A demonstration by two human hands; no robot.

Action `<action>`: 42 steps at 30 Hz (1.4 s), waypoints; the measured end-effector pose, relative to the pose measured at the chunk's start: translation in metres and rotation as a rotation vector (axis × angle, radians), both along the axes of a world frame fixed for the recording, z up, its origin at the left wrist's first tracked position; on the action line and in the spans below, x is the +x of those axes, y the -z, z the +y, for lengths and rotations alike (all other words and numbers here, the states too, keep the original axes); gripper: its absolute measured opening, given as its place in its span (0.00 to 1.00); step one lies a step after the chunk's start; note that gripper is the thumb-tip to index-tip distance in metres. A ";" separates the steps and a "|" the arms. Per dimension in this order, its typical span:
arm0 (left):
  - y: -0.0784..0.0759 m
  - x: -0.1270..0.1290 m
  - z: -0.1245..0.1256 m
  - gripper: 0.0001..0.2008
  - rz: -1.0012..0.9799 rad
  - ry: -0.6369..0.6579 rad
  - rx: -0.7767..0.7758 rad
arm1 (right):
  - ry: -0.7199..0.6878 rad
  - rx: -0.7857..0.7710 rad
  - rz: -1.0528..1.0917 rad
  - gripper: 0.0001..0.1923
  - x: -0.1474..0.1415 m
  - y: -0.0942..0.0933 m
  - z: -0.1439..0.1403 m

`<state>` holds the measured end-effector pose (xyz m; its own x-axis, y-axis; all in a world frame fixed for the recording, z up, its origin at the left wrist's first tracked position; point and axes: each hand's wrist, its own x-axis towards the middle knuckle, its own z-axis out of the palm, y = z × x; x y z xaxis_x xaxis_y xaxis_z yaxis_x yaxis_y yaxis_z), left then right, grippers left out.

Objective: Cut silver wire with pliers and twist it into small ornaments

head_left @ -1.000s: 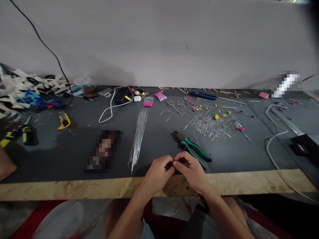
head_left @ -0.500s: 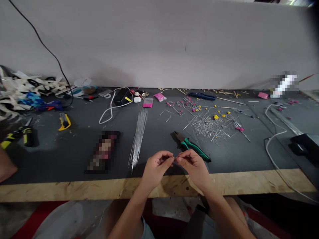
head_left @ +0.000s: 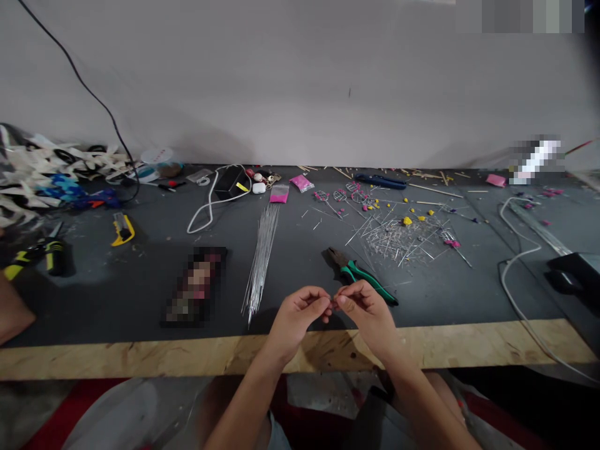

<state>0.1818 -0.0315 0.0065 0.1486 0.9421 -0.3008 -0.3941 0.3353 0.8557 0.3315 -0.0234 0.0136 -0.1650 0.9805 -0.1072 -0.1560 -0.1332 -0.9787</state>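
Above the front edge of the table, my left hand (head_left: 302,315) and my right hand (head_left: 368,315) meet fingertip to fingertip, both pinched. Between them seems to be a thin wire; a faint line of it shows past my right hand, and the fingers hide most of it. Green-handled pliers (head_left: 370,279) lie just beyond my right hand, jaws pointing away to the left. To the left of my left hand rests a bundle of straight metal wires (head_left: 262,262).
Cut wire bits (head_left: 394,240), yellow lumps (head_left: 407,221) and wire loops with pink pieces (head_left: 340,195) lie beyond the pliers. A yellow cutter knife (head_left: 122,229), a blurred-out dark object (head_left: 197,287) and another person's arm (head_left: 14,312) are at left. A white cable (head_left: 510,259) runs at right.
My fingertips have shifted slightly, and more of my left hand's lower fingers show beneath the pinch. The things on the table have stayed in place.
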 end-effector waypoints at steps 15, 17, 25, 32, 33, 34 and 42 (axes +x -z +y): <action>-0.007 -0.008 -0.003 0.11 0.066 0.109 0.088 | -0.021 0.012 -0.026 0.08 -0.004 -0.003 -0.002; -0.006 -0.008 -0.003 0.11 0.054 0.113 0.086 | -0.046 0.005 -0.038 0.08 -0.005 -0.005 -0.002; -0.007 -0.006 0.000 0.11 0.126 0.068 0.089 | -0.100 0.032 -0.030 0.07 -0.007 -0.006 0.000; -0.008 -0.015 0.001 0.12 0.318 -0.008 0.222 | -0.130 -0.053 -0.076 0.09 -0.002 -0.013 0.004; -0.008 -0.017 0.001 0.14 0.324 -0.011 0.262 | -0.192 -0.076 -0.076 0.10 -0.001 -0.014 0.004; -0.009 -0.019 0.001 0.14 0.339 0.010 0.303 | -0.256 -0.096 -0.082 0.10 0.000 -0.015 0.003; -0.009 -0.022 -0.002 0.07 0.399 0.049 0.350 | -0.347 -0.129 -0.095 0.08 0.001 -0.008 -0.002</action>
<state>0.1602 -0.0338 0.0152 0.1330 0.9910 -0.0123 -0.0059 0.0132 0.9999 0.3320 -0.0250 0.0216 -0.4684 0.8454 -0.2565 0.0104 -0.2850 -0.9585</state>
